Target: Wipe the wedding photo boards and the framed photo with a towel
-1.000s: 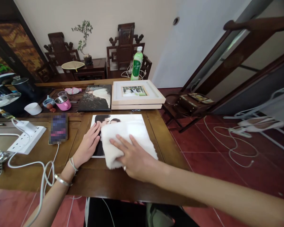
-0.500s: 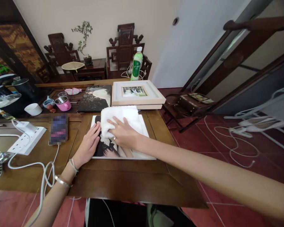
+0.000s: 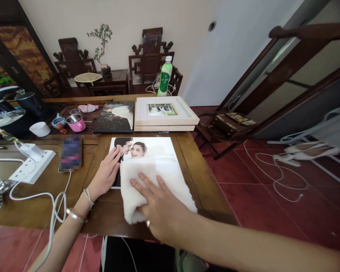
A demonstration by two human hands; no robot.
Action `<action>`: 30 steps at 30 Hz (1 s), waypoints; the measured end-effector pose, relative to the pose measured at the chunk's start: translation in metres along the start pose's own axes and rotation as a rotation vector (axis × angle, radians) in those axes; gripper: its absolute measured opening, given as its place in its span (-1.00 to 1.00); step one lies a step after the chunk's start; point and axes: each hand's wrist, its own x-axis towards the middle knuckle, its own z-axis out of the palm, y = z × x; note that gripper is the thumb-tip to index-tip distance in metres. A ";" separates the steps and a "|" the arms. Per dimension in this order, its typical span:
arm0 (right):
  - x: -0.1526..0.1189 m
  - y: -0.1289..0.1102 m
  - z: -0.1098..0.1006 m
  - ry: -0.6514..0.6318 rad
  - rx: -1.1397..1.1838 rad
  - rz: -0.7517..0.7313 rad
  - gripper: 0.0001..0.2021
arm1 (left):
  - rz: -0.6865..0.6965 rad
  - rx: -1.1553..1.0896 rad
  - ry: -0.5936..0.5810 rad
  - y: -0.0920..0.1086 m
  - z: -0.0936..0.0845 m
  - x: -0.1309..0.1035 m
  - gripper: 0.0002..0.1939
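A photo panel (image 3: 161,145) showing two people lies flat on the wooden table (image 3: 102,211). Over its lower half, and past its front edge, spreads a folded white fluffy towel (image 3: 147,168). My right hand (image 3: 165,209) presses on this towel with fingers spread, and a fold of it bunches near the thumb, which is partly hidden. At the panel's left edge, my left hand (image 3: 107,170) rests flat with fingers stretched out and touching the panel. Nothing is held in it.
Behind the panel lie a dark photo panel (image 3: 114,117) and stacked light wooden frames (image 3: 165,122); a green bottle (image 3: 165,77) stands beyond. To the left are a phone (image 3: 70,153), a white power strip (image 3: 31,166) with loose cables, a pink cup (image 3: 76,124) and a white cup (image 3: 40,130).
My right hand has drawn the towel toward me, from the panel's upper part down over its front edge. The two faces on the panel now show. My left hand has stayed in place.
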 end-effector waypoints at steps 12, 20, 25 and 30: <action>0.066 0.057 -0.017 0.253 -0.172 0.119 -0.55 | -0.023 -0.186 0.203 0.015 -0.007 -0.001 -0.49; 0.027 0.014 0.004 0.164 -0.126 -0.312 -0.67 | 0.006 -0.237 0.311 0.019 -0.010 -0.004 -0.47; -0.006 0.010 0.002 0.058 0.053 -0.211 -0.66 | -0.001 -0.149 0.211 0.018 -0.007 -0.001 -0.46; -0.003 0.041 -0.010 0.087 0.158 0.009 -0.48 | 0.020 -0.079 0.065 0.015 -0.003 0.003 -0.49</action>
